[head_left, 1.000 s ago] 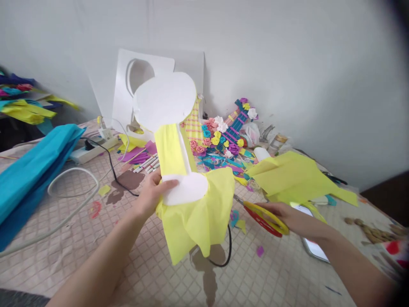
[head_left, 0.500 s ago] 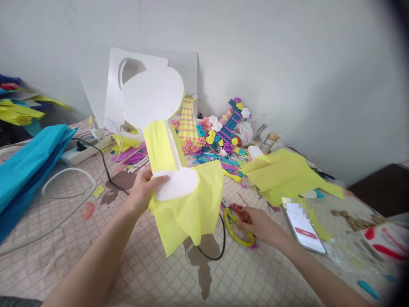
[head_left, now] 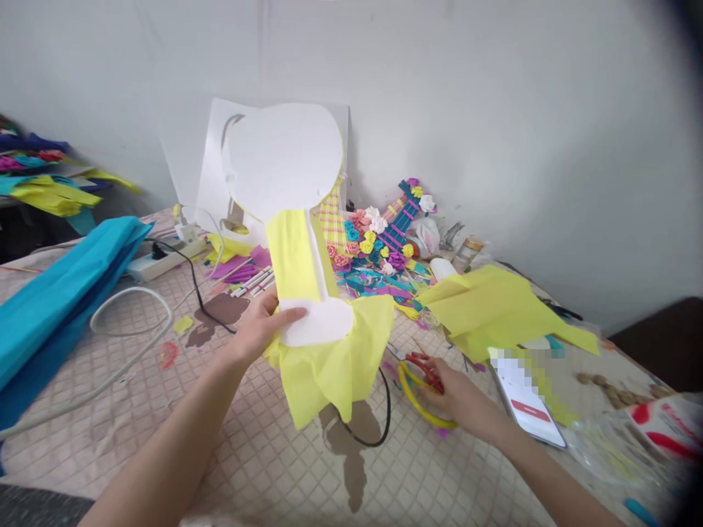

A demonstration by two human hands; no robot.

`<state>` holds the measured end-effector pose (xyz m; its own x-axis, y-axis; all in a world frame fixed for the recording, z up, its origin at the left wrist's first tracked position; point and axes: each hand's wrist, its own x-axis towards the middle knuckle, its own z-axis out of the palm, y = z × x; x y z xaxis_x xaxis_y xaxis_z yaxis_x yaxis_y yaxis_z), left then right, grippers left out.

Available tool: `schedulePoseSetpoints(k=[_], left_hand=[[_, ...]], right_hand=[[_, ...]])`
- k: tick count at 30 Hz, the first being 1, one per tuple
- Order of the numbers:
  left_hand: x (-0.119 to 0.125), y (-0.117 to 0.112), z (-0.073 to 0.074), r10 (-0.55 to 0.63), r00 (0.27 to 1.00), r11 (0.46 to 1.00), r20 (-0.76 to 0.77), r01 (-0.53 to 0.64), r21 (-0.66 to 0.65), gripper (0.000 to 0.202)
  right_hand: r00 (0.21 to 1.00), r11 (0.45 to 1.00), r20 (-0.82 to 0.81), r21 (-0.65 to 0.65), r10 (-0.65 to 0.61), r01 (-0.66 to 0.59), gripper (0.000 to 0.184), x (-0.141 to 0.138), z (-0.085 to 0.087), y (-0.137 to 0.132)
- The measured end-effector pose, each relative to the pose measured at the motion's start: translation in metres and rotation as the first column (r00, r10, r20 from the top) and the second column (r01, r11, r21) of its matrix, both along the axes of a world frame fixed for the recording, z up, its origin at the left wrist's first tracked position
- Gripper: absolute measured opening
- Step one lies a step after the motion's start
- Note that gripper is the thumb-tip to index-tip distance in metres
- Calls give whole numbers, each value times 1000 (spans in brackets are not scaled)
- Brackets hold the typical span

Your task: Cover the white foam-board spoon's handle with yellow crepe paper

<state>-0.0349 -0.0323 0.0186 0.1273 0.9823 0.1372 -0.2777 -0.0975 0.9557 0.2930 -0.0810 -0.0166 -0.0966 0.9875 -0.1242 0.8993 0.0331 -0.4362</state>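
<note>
Grasping red-and-yellow scissors (head_left: 407, 388), the right hand (head_left: 455, 395) hovers low over the worktop (head_left: 263, 468), a phone (head_left: 530, 404) near its wrist: one wide swing could knock that aside. A black cable (head_left: 389, 406) loops beneath the loose yellow paper (head_left: 324, 375), and blades straying low could snag it! Here's the left hand (head_left: 261, 323), thumb clamped on the lower end of the white cutout (head_left: 288, 157), raised in the middle; a slack grip could tip it and crease the paper. Farther back, paper flowers (head_left: 370, 244) crowd near the wall (head_left: 494, 132).
</note>
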Motion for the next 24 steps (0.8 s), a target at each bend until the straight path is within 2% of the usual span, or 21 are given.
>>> schedulePoseSetpoints(k=[2, 4, 7, 8, 10, 13, 16, 18, 21, 24], left_hand=[[0, 0, -1, -13, 1000, 1000, 2, 13, 20, 34], [-1, -1, -1, -31, 1000, 998, -2, 31, 49, 34], [0, -4, 0, -28, 998, 991, -52, 34, 126, 33], [1, -5, 0, -21, 997, 987, -79, 33, 156, 32], [3, -7, 1, -5, 990, 978, -139, 34, 207, 29], [7, -9, 2, 34, 976, 962, -215, 26, 270, 27], [9, -11, 3, 71, 961, 954, -268, 13, 299, 26], [11, -12, 4, 86, 953, 954, -290, 5, 300, 25], [12, -13, 5, 78, 952, 957, -296, 12, 290, 27], [13, -13, 6, 68, 953, 957, -296, 22, 290, 29]], right_hand=[[997, 998, -56, 35, -46, 48, 32, 10, 3, -3], [975, 982, -190, 127, -116, 142, 34, 18, 8, -6], [865, 888, -480, 321, -147, 328, 39, 27, 19, -11], [834, 851, -536, 373, -127, 369, 40, 28, 24, -13], [829, 796, -551, 458, -94, 395, 43, 30, 35, -20], [909, 750, -400, 562, -122, 348, 56, 27, 52, -33], [982, 798, -97, 572, -165, 191, 72, 16, 63, -43], [992, 835, 40, 545, -119, 78, 73, 5, 68, -45], [991, 833, 126, 551, -43, -34, 67, -14, 73, -41], [984, 824, 177, 562, -32, -74, 63, -28, 76, -32]])
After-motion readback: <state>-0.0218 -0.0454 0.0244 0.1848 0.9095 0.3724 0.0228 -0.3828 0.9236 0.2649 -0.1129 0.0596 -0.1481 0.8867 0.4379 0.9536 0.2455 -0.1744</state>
